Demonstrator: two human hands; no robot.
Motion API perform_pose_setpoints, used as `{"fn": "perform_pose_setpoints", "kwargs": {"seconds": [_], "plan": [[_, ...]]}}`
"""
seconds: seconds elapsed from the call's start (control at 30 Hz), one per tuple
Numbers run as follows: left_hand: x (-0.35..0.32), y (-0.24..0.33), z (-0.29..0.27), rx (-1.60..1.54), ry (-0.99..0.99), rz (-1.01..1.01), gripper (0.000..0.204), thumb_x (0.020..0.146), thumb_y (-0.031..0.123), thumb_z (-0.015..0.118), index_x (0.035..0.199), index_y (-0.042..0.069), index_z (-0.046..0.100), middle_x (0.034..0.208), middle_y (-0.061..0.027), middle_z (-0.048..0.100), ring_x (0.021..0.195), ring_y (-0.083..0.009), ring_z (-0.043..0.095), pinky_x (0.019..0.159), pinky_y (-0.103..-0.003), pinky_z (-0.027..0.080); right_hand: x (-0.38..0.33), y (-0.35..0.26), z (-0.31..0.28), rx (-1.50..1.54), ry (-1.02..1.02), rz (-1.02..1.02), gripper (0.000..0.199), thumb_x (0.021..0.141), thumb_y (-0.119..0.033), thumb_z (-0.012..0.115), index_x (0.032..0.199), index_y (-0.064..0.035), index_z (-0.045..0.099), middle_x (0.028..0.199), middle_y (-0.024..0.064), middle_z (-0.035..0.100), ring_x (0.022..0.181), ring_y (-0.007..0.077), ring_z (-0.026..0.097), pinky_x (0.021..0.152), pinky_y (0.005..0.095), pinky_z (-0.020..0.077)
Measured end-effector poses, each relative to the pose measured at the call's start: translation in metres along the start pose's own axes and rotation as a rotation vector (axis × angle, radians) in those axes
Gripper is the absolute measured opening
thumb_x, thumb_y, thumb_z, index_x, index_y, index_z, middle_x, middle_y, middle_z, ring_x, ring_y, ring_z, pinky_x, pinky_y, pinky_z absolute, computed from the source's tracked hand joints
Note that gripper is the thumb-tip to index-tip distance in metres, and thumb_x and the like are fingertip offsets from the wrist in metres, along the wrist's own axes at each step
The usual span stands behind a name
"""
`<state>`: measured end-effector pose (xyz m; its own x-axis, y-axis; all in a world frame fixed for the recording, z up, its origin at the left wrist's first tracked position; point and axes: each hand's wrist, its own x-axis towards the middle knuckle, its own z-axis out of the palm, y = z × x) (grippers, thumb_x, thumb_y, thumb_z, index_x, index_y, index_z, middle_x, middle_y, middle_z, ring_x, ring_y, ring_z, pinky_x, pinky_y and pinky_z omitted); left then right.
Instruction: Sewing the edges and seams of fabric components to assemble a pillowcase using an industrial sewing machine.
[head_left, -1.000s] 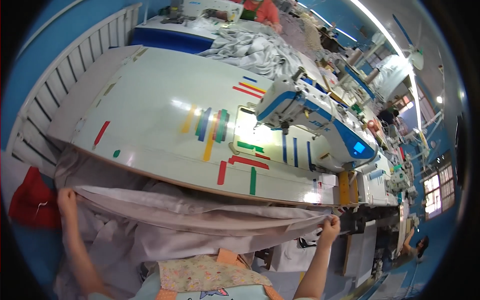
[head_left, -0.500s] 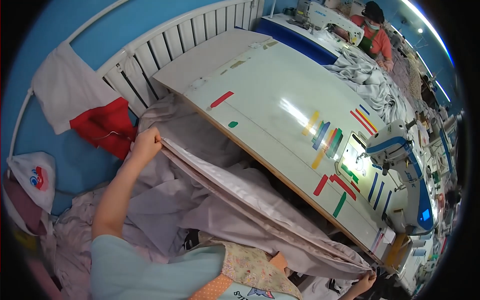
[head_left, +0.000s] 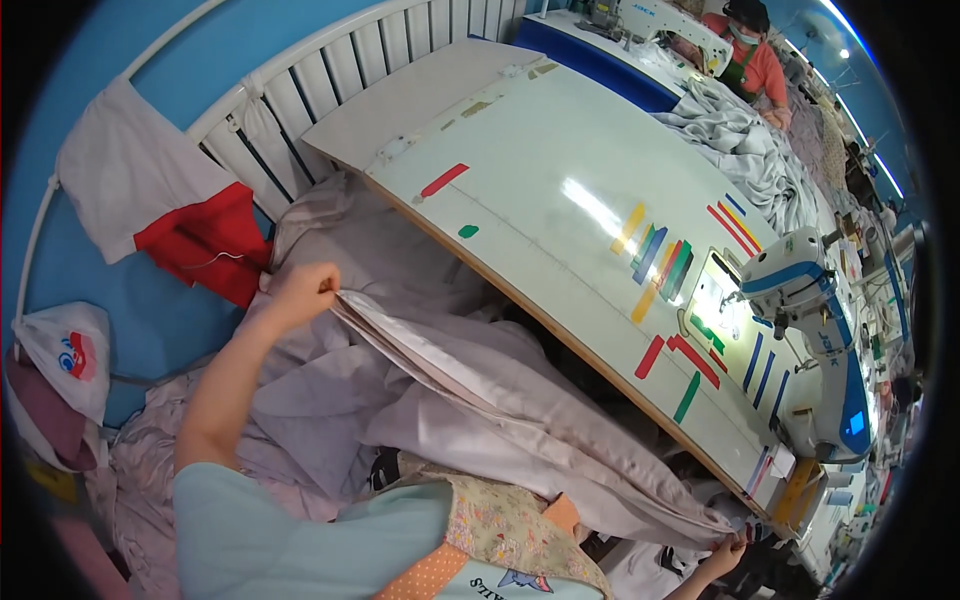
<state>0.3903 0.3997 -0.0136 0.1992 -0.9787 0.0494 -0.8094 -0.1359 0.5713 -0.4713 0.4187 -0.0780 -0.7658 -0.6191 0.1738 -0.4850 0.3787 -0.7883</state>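
Note:
A long piece of pale pinkish-grey fabric [head_left: 520,400] stretches across my lap, along the near edge of the sewing table [head_left: 530,200]. Its upper left corner is pinched in my left hand [head_left: 307,292], which is closed on the edge. At the lower right, by the table's near corner, my right hand [head_left: 728,548] grips the other end of the same edge. Between the hands the folded layers sag slightly. More of this fabric spreads underneath and to the left. Part of my right hand's fingers is hidden by the cloth.
A white and blue sewing machine [head_left: 825,340] stands at the table's right, its lamp lit. Coloured tape strips [head_left: 655,260] mark the tabletop. White railings [head_left: 330,80] run behind. A white and red cloth [head_left: 190,210] hangs at left. A co-worker [head_left: 755,60] sits at the far right.
My left hand has shifted slightly right and down, toward the right hand. The fabric between them has slackened from a taut line into a looser, curved fold.

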Motion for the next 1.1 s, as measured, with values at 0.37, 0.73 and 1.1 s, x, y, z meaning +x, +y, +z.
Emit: {"fn": "perform_pose_setpoints", "kwargs": {"seconds": [0.37,0.73,1.1], "plan": [[-0.011,0.001,0.001,0.28,-0.14,0.328,0.012,0.07,-0.001,0.056,0.076,0.005,0.064,0.081,-0.0112,0.058,0.079,-0.0295,0.058,0.067,-0.038,0.047,0.001,-0.004,0.004,0.083,0.017,-0.041,0.016,0.087,-0.011,0.06,0.1,-0.0031,0.054,0.081,0.0002,0.051,0.062,0.0069,0.049,0.045,0.0188,0.0419],[-0.027,-0.034,0.034,0.461,-0.357,0.27,0.006,0.071,0.008,0.058,0.074,0.005,0.063,0.082,-0.0118,0.059,0.087,-0.0314,0.058,0.075,-0.041,0.048,-0.002,-0.001,0.006,0.19,0.004,0.043,0.021,0.089,-0.012,0.06,0.108,-0.0044,0.054,0.087,0.0002,0.055,0.066,0.0067,0.051,0.05,0.017,0.0437],[-0.044,-0.054,0.092,0.581,-0.678,0.208,0.011,0.073,0.009,0.058,0.081,0.008,0.066,0.083,-0.0124,0.062,0.084,-0.0326,0.061,0.071,-0.044,0.049,-0.029,-0.018,0.031,0.226,-0.027,0.056,0.011,0.086,-0.009,0.062,0.093,-0.0051,0.054,0.079,-0.0013,0.053,0.061,0.0057,0.049,0.048,0.019,0.0452]]}}
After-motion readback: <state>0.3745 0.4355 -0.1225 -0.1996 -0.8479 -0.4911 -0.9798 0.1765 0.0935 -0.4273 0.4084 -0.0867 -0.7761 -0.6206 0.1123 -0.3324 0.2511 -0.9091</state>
